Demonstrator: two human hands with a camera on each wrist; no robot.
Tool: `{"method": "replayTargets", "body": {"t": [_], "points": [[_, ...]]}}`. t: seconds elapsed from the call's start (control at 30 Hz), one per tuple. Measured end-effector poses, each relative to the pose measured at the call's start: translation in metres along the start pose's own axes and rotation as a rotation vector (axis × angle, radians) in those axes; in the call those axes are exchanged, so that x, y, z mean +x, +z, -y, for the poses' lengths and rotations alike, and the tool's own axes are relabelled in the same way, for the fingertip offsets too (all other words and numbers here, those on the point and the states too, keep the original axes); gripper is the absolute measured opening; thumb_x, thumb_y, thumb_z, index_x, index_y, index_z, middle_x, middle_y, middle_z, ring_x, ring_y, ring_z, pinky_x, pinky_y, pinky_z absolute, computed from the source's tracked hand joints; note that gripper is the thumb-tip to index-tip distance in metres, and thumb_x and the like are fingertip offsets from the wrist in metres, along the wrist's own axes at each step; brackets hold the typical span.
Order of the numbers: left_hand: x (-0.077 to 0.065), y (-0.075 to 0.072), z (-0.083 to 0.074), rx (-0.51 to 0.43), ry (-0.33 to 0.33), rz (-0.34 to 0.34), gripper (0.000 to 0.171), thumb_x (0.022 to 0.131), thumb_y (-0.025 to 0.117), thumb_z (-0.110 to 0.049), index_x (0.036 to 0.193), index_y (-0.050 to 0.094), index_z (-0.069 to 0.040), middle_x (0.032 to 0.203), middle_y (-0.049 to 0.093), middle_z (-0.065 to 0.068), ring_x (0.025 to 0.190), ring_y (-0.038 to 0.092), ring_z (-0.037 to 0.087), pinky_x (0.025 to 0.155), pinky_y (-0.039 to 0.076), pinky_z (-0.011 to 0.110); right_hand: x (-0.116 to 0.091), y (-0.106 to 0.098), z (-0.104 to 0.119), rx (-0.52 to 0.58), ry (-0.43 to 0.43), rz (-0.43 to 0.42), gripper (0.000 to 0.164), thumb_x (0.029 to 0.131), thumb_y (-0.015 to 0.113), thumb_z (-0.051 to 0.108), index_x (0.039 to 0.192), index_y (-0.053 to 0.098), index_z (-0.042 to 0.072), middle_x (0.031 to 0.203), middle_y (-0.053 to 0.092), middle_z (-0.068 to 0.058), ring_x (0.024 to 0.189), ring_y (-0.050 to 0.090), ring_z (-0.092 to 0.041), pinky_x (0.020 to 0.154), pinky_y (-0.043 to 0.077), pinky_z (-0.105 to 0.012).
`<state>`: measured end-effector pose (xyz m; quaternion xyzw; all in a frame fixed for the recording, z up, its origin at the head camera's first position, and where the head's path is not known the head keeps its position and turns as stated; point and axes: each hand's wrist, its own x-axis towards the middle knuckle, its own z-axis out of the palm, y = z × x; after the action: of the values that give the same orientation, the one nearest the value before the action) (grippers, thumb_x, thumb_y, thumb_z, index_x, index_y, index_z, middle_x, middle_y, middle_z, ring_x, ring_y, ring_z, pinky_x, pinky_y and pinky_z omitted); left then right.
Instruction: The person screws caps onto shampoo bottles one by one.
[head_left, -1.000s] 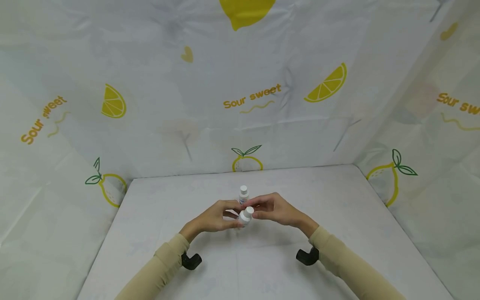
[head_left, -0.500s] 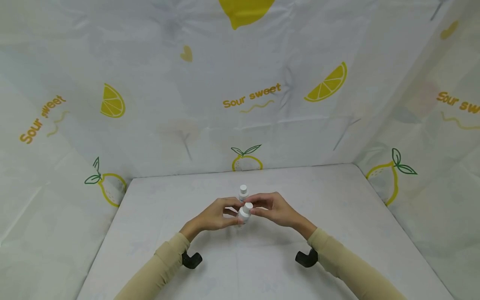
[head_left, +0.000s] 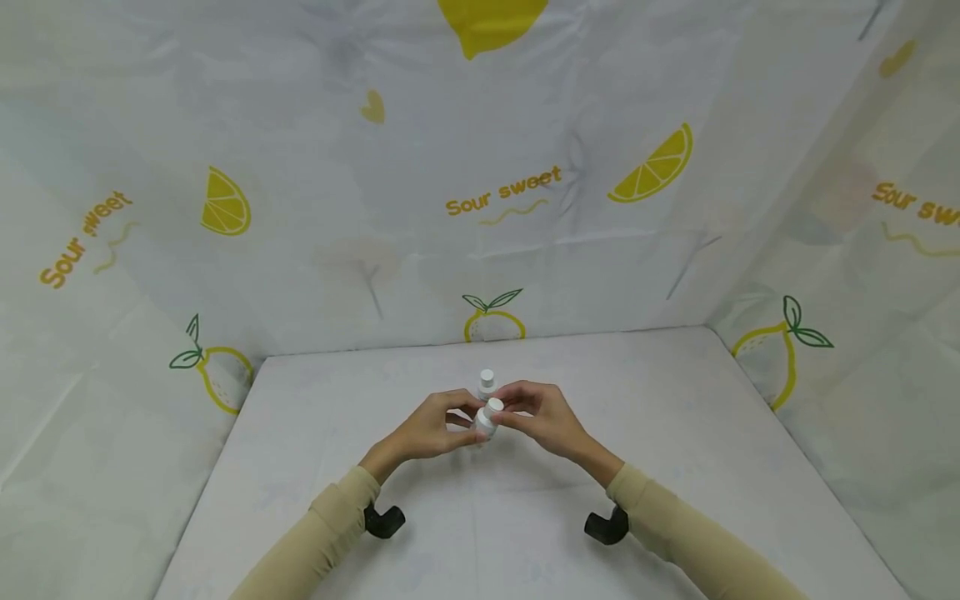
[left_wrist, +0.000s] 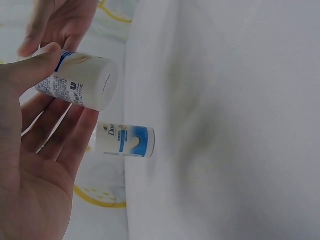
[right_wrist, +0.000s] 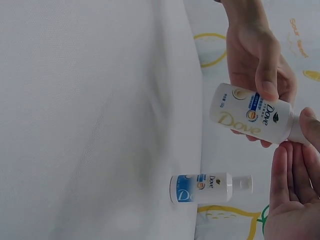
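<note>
A small white Dove bottle (right_wrist: 245, 114) with gold lettering is tilted in the air between my hands. My left hand (head_left: 433, 429) grips its body, the thumb on one side and the fingers on the other. At the capped end, my right hand (head_left: 551, 419) pinches the white cap (right_wrist: 298, 129) between thumb and fingertips. Behind the hands in the head view, a second white Dove bottle (head_left: 487, 382) stands upright on the table. Its lower part is blue, as the left wrist view shows on this standing bottle (left_wrist: 126, 141); its cap (right_wrist: 243, 184) is on.
The table (head_left: 360, 533) has a pale cloth over it. A white sheet (head_left: 337, 275) printed with lemons hangs along its back and sides. Black curved pieces (head_left: 385, 522) stick out at both wrists, near the beige sleeves.
Both hands have risen slightly in the head view with the bottle, which has shifted a little left. My right wrist has swung somewhat left, the fingers staying at the cap. The standing bottle is unmoved.
</note>
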<state>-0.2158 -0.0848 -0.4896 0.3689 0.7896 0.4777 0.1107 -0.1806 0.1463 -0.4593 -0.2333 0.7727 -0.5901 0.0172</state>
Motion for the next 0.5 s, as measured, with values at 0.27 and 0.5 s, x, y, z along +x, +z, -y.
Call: {"method": "replayTargets", "body": {"t": [0.27, 0.5], "points": [[0.001, 0.001, 0.01, 0.041, 0.058, -0.04, 0.032, 0.083, 0.076, -0.034, 0.111, 0.065, -0.024, 0.105, 0.065, -0.006, 0.097, 0.064, 0.007, 0.082, 0.059, 0.021, 0.002, 0.007, -0.003, 0.006, 0.043, -0.076, 0.025, 0.081, 0.078, 0.011, 0.101, 0.066, 0.002, 0.1, 0.068, -0.016, 0.087, 0.068, -0.027, 0.079, 0.06, -0.033], [0.001, 0.002, 0.009, 0.056, 0.054, -0.058, 0.032, 0.081, 0.077, -0.037, 0.108, 0.064, -0.024, 0.103, 0.065, -0.006, 0.095, 0.064, 0.006, 0.08, 0.059, 0.02, 0.004, 0.008, -0.019, 0.049, 0.082, -0.094, 0.028, 0.079, 0.081, 0.021, 0.1, 0.067, 0.01, 0.1, 0.068, -0.011, 0.087, 0.069, -0.024, 0.078, 0.06, -0.027]]}}
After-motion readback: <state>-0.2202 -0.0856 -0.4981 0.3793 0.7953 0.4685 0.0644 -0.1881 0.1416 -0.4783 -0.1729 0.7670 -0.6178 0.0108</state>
